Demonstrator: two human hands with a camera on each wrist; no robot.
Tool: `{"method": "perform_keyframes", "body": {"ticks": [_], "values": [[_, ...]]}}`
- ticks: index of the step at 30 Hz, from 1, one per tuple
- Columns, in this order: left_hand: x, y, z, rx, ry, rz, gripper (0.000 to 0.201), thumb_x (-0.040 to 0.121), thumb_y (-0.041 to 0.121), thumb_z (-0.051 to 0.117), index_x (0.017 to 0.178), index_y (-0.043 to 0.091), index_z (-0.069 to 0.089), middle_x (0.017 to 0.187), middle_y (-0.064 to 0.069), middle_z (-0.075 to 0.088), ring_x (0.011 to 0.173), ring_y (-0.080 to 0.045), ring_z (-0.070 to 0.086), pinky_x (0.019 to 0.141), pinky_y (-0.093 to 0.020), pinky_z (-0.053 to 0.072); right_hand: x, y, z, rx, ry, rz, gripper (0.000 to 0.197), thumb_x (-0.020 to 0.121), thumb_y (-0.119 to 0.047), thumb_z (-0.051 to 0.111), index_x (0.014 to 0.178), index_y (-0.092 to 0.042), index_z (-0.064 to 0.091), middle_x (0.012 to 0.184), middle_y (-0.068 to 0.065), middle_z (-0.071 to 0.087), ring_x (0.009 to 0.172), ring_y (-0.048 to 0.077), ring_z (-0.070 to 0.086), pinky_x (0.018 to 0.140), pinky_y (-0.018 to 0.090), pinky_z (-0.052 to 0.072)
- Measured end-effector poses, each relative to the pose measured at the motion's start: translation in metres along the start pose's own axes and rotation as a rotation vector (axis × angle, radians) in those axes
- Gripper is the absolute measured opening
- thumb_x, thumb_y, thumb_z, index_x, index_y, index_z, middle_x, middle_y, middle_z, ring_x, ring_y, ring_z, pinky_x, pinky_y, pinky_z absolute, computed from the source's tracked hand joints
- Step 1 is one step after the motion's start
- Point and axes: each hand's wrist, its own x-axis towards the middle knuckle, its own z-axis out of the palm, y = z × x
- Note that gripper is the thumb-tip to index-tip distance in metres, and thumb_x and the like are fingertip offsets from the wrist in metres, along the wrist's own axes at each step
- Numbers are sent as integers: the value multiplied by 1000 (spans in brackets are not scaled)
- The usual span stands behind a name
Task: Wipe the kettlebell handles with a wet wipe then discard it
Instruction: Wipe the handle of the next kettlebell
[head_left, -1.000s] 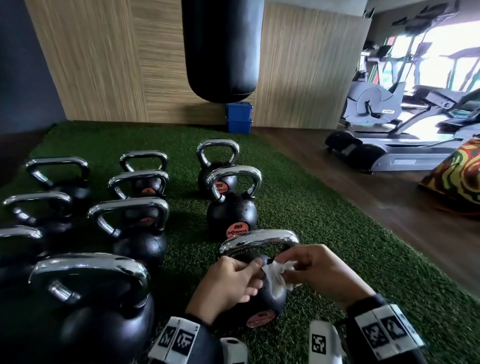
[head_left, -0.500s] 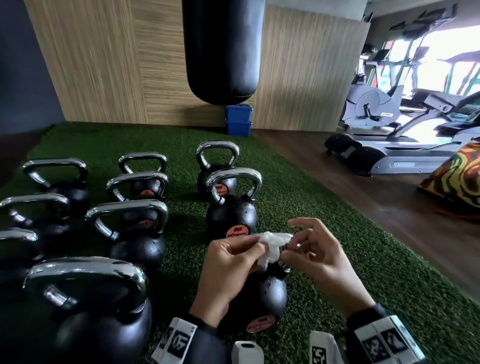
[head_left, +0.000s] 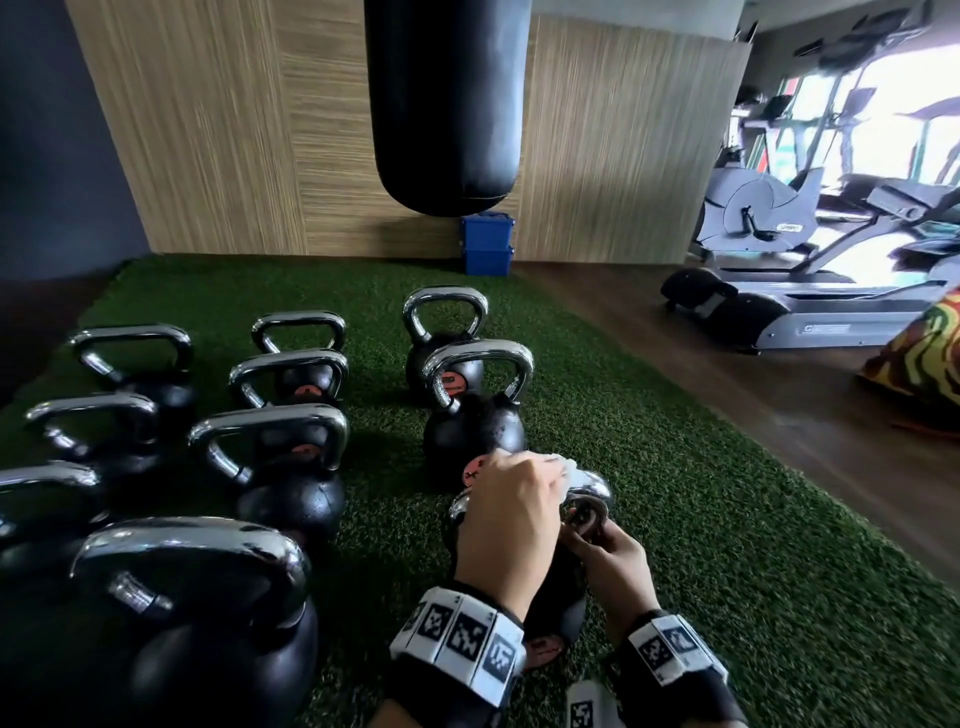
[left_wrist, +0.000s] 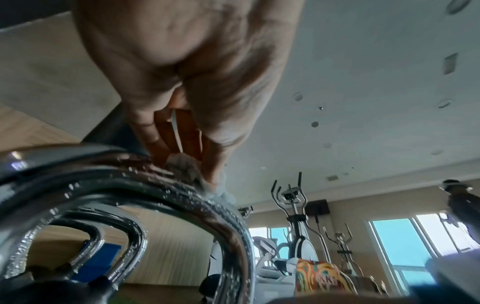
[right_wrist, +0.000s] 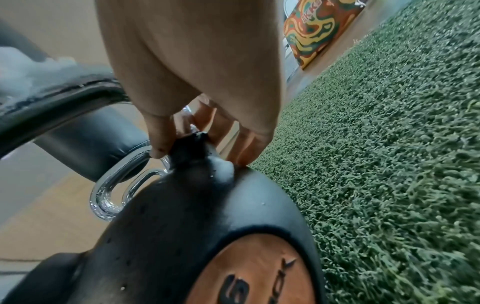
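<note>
The nearest kettlebell (head_left: 563, 597) is black with a chrome handle (head_left: 595, 491) and stands on green turf. My left hand (head_left: 519, 501) lies over the top of that handle and holds the white wet wipe (head_left: 563, 464) against it. In the left wrist view my left hand (left_wrist: 182, 148) pinches the wipe (left_wrist: 185, 166) onto the wet chrome handle (left_wrist: 161, 185). My right hand (head_left: 602, 545) grips the handle's right leg just above the ball. The right wrist view shows my right hand (right_wrist: 197, 139) curled round that leg at the black body (right_wrist: 207, 226).
Several more kettlebells (head_left: 291, 467) stand in rows to the left and behind on the turf (head_left: 701, 519). A black punching bag (head_left: 447, 104) hangs ahead above a blue box (head_left: 487, 244). Wooden floor, a treadmill (head_left: 810, 317) and a colourful cushion (head_left: 919, 358) lie to the right.
Both hands held the wipe together just above the handle. Now the left hand alone holds it on the handle top, and the right hand has dropped to grip the handle's right leg.
</note>
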Motion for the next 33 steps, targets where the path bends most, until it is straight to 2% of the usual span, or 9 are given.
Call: {"method": "perform_keyframes", "body": {"ticks": [4,10,14,18,21,25,28,30,33], "values": [[-7,-18,-12,-9,55,-168,9,90,19,74,85,17,81,84,1,78,78,-21,67,77,-36,53,2,5,-5,-29,-28,-36,16,79,-15,81,83,-4,70,72,6,68,67,17,56,62,33,46],[-15,-19,-19,-29,17,-199,15,97,21,69,103,16,82,102,2,80,92,-21,71,87,-35,55,7,10,-6,-71,-24,-41,19,77,-21,83,82,-8,70,77,17,73,65,18,59,63,36,49],[-33,-39,-32,-117,137,-353,15,93,20,74,106,17,82,98,0,80,88,-16,77,75,-18,54,10,13,-8,-118,-45,-31,20,73,-27,85,81,-14,72,78,6,76,68,20,67,69,44,57],[-44,-46,-31,-152,147,-345,15,93,18,76,106,14,82,102,1,79,93,-4,74,78,-9,51,10,13,-9,-149,-65,-32,37,59,-49,84,84,-24,74,78,-1,77,78,21,74,79,49,60],[-56,-65,-25,-280,208,-541,21,91,24,77,108,12,81,102,-3,79,89,3,70,73,4,45,11,13,-10,-152,-80,-37,51,50,-60,80,86,-25,74,79,-3,77,82,24,75,82,51,60],[-72,-89,-18,-456,175,-657,33,90,34,76,116,14,78,104,0,80,88,0,75,77,-7,54,13,13,-11,-144,-97,-36,52,50,-59,81,87,-24,74,82,-2,78,84,25,75,84,54,59],[-84,-98,-7,-590,225,-689,19,90,28,75,108,22,80,96,1,81,86,-7,77,79,-22,60,12,12,-11,-149,-97,-43,43,56,-52,84,86,-23,74,83,-1,78,85,25,74,86,54,58],[-95,-102,3,-661,195,-714,20,91,15,75,92,34,81,88,4,81,84,-6,76,79,-19,59,12,10,-12,-168,-90,-49,32,63,-45,86,84,-24,74,81,-3,78,83,22,75,84,50,59],[-112,-106,16,-675,155,-739,14,90,14,75,102,18,82,89,10,81,89,-6,76,81,-14,57,13,10,-14,-168,-89,-61,23,69,-36,88,82,-23,74,80,-4,78,81,19,75,81,44,61]]}}
